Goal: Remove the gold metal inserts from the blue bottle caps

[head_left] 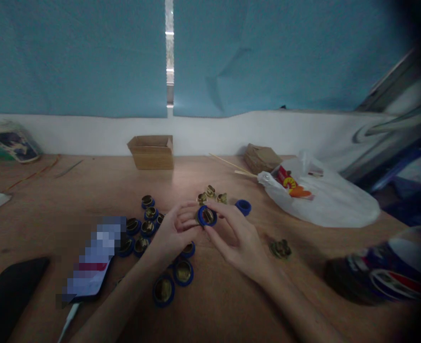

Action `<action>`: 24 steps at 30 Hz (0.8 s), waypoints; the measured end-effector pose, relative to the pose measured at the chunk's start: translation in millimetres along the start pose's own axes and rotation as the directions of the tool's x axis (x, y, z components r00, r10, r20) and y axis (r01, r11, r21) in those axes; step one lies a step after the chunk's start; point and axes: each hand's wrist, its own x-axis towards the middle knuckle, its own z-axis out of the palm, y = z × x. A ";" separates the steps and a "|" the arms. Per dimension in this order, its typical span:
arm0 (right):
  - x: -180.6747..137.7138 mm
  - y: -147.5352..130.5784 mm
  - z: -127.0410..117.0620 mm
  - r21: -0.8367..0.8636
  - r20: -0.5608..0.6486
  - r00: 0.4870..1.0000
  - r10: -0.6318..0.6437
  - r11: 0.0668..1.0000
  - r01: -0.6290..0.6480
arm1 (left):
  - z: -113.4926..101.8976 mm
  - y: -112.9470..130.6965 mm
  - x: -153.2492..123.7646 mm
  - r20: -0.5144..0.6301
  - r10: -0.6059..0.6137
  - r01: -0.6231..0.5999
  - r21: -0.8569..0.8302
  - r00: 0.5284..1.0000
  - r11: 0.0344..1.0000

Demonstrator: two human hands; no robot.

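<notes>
My left hand (179, 232) and my right hand (237, 238) meet over the middle of the table, fingers closed around a small round piece (207, 216) with a blue ring and a gold-coloured metal inside. My right thumb and fingers grip its rim, while the left fingers touch its left side. Several similar blue-and-gold pieces (183, 272) lie to the left of and below my hands, some partly hidden by my left arm. Just beyond my fingers are several loose gold metal parts (211, 191). A bare blue ring (244, 212) sits past my right hand. More gold parts (281, 248) lie to its right.
On the left are a lit phone (94, 267) with a white cable and a black flat object (14, 295). An open cardboard box (153, 159) stands by the wall. At right are a brown paper package (262, 158), a white plastic bag (334, 202) and a bottle (378, 276).
</notes>
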 end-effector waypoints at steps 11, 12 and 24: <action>-5.3 2.2 6.0 -0.022 -0.009 0.999 0.048 0.999 -0.048 | 5.4 4.7 -10.7 -0.113 -0.011 0.013 0.017 0.994 1.000; -5.8 2.3 6.6 -0.018 -0.014 0.998 0.058 0.998 -0.058 | 4.8 3.9 -10.5 -0.107 -0.001 0.004 0.029 0.994 1.000; -4.3 -8.1 -1.8 0.247 0.072 0.977 0.200 0.946 -0.212 | 6.0 7.1 -15.1 -0.105 0.041 -0.025 0.148 0.994 0.989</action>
